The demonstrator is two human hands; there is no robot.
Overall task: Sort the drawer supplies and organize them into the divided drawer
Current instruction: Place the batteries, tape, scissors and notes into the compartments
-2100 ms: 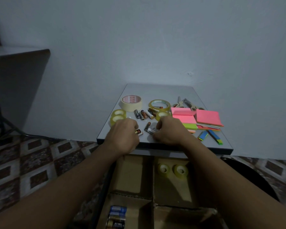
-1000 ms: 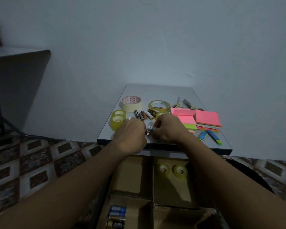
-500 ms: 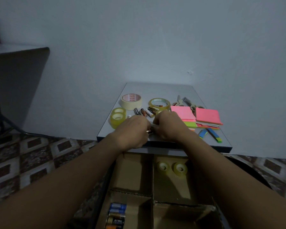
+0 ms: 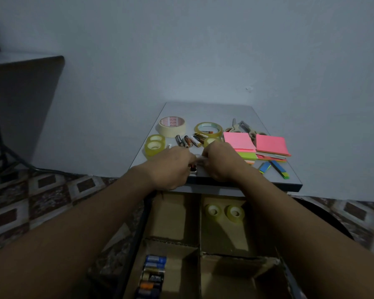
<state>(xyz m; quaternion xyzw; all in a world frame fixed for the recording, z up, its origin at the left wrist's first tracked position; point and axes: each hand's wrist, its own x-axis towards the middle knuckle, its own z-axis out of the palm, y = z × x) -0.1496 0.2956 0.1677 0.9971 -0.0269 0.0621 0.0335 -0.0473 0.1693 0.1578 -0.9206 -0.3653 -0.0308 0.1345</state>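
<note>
Head view only. Left hand (image 4: 171, 167) and right hand (image 4: 221, 162) knuckle to knuckle at near edge of counter (image 4: 203, 111), fingers of both curled down and inward on gathered batteries (image 4: 192, 168): dark end of one peeping out of the gap between them, a pale one at right fingertips; palms hidden, so number in grasp impossible to tell. Just beyond the hands, loose batteries (image 4: 187, 140) on counter, long axes running roughly away from the person, closer to left hand than to right. Below and nearer the body, divided drawer (image 4: 200, 223) open under counter edge: stored batteries (image 4: 152, 275) in near-left compartment, lying crosswise, one behind another in a row; two tape rolls (image 4: 234, 212) in far-right compartment. Looks like the battery-sorting step, partway through. Calls for a pull straight back and down toward the near-left compartment, left hand on the shorter path, with long axes turned crosswise to match the row. Risks a roll off the counter edge for anything let slip.
</note>
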